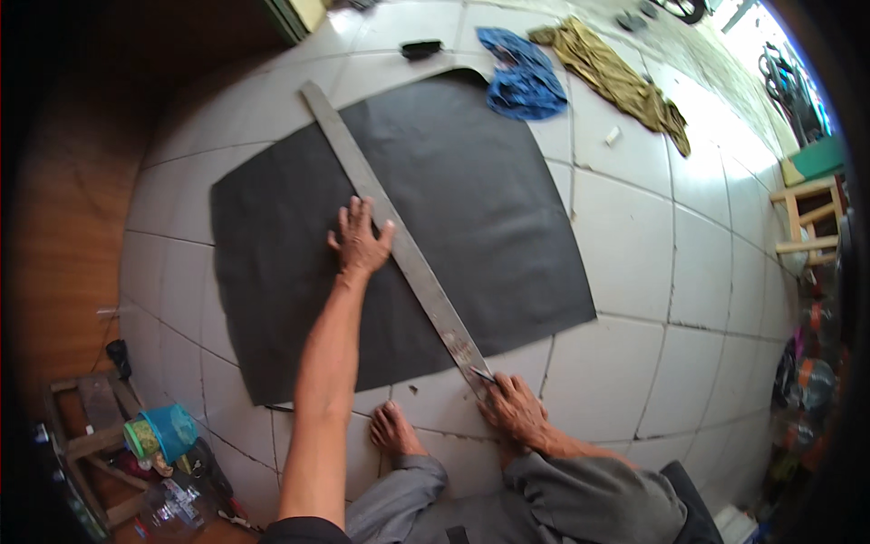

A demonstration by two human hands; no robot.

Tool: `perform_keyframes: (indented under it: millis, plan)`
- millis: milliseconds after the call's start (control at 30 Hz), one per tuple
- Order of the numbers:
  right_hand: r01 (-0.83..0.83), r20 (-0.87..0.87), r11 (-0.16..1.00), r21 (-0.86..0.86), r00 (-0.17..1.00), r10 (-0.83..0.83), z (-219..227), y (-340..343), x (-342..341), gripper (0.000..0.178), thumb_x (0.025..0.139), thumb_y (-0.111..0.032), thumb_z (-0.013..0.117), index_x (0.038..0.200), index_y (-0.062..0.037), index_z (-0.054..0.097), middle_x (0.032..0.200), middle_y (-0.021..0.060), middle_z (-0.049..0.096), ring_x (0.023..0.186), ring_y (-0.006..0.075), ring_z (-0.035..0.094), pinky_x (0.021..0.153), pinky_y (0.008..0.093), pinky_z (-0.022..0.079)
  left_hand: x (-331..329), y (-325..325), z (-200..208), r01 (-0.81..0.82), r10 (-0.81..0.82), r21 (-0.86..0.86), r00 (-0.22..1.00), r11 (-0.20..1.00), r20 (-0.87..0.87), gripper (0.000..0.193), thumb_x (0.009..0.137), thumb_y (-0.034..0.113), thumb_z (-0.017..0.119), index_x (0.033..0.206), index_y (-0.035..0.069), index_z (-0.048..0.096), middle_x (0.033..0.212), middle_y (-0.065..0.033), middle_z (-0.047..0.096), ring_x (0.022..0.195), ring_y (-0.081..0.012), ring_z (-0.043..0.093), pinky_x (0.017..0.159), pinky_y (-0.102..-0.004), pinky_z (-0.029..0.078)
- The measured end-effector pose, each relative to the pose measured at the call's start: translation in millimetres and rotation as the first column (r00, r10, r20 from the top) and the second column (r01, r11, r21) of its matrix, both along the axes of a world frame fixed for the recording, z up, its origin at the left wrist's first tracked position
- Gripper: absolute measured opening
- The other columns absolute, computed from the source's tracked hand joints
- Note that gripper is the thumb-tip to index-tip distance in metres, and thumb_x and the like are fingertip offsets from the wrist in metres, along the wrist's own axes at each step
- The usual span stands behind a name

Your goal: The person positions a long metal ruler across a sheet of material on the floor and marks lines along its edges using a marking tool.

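A large dark grey sheet [480, 208], like leatherette, lies spread on the tiled floor before me. Across it, slanting from far left to near right, runs a long flat metal straightedge [419, 276], its near end reaching past the sheet's edge onto the tiles. My left hand [362, 243] is open, fingers spread, lying on the sheet with fingertips and thumb at the straightedge's left side. Close to the straightedge's near end, my right hand [515, 408] is closed on a slim pen-like tool [481, 373]; its tip points at the straightedge, and its exact kind is too small to tell.
Blue cloth [526, 77] touches the sheet's far right corner, with olive cloth [616, 77] beyond it. A black object [420, 49] and a small white piece [613, 136] lie on the tiles. A wooden rack [86, 442] stands near left, a wooden stool [808, 218] far right.
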State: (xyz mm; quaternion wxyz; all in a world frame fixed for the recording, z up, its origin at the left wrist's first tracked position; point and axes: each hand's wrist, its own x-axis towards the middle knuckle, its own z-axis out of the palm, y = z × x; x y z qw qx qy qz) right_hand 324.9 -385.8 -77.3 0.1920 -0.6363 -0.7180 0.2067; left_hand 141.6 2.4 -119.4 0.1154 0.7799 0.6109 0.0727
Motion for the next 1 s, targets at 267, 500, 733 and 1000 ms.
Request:
perform_keyframes:
  millis: [267,500,733,1000]
  plan:
    - [-0.017,0.061,0.989,-0.147,0.998,0.027,-5,-9,1,0.042,0.088,-0.028,0.07,0.12,-0.002,0.062,0.119,0.0148,0.054,0.094,0.0329,0.055,0.084,0.0423,0.049,33,-15,9,-0.164,0.165,-0.018,0.981,0.986,0.105,0.088,0.084,0.062,0.063,0.155,0.016,0.037,0.164,-0.0083,0.03,0.152,-0.0324,0.02,0.113,-0.0738,0.008]
    - [-0.024,0.03,0.99,-0.137,0.999,0.028,-5,-3,2,0.042,0.089,-0.029,0.07,0.119,-0.0017,0.062,0.118,0.0148,0.053,0.097,0.0333,0.054,0.085,0.043,0.049,26,-9,1,-0.205,0.203,-0.007,0.968,0.979,0.148,0.089,0.079,0.052,0.07,0.155,0.02,0.037,0.164,-0.0058,0.03,0.152,-0.0308,0.02,0.114,-0.0721,0.007]
    - [-0.018,-0.019,0.994,-0.105,1.0,0.016,-8,-6,6,0.04,0.088,-0.028,0.069,0.117,-0.0015,0.062,0.119,0.0156,0.053,0.097,0.0343,0.054,0.083,0.0444,0.048,30,-10,-7,-0.215,0.209,0.015,0.961,0.977,0.181,0.087,0.077,0.047,0.072,0.153,0.021,0.039,0.163,-0.0097,0.033,0.151,-0.0289,0.025,0.114,-0.0706,0.01]
    - [-0.018,-0.027,0.99,-0.139,1.0,0.014,-2,-4,5,0.034,0.088,-0.027,0.07,0.109,-0.002,0.062,0.119,0.0168,0.052,0.095,0.0359,0.054,0.082,0.047,0.047,31,-11,-8,-0.255,0.23,0.06,0.935,0.965,0.269,0.087,0.073,0.041,0.072,0.152,0.019,0.041,0.161,-0.0113,0.036,0.15,-0.027,0.03,0.115,-0.0699,0.012]
